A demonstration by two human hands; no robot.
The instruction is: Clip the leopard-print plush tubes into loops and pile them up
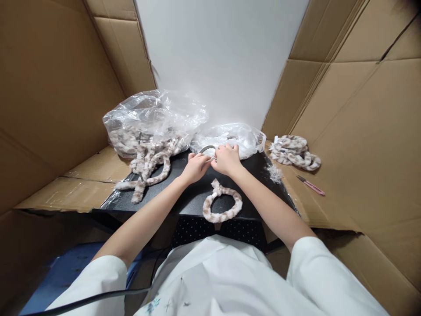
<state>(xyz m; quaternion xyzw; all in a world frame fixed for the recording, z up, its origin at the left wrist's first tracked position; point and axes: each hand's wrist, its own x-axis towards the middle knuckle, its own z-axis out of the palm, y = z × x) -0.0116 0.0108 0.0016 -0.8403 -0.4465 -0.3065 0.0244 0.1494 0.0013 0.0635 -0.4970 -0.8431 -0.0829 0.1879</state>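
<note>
Head view: from where I stand, the person has both hands out over the far half of the black table (194, 199). The left hand (196, 168) pinches a thin band (207, 147), and the right hand (226, 159) is curled closed on it too, close beside; the right fingertips are partly hidden, so I cannot tell exactly how they grip. The band arches up just beyond the hands, before a clear bag (248, 137) at the far edge.

I judge the step in hand to be close two-handed work where the band's ends meet. The next move seems to call for a steady pinch and small fingertip adjustments, as the band looks springy.

A fluffy ring (226, 216) with a knot lies at the middle of the near edge. A fluffy heap (148, 164) spills from a bigger bag (154, 107) over the left side. Beyond the right edge, on cardboard (332, 215), lie a fluffy bundle (292, 151) and a pink cutter (312, 186).
</note>
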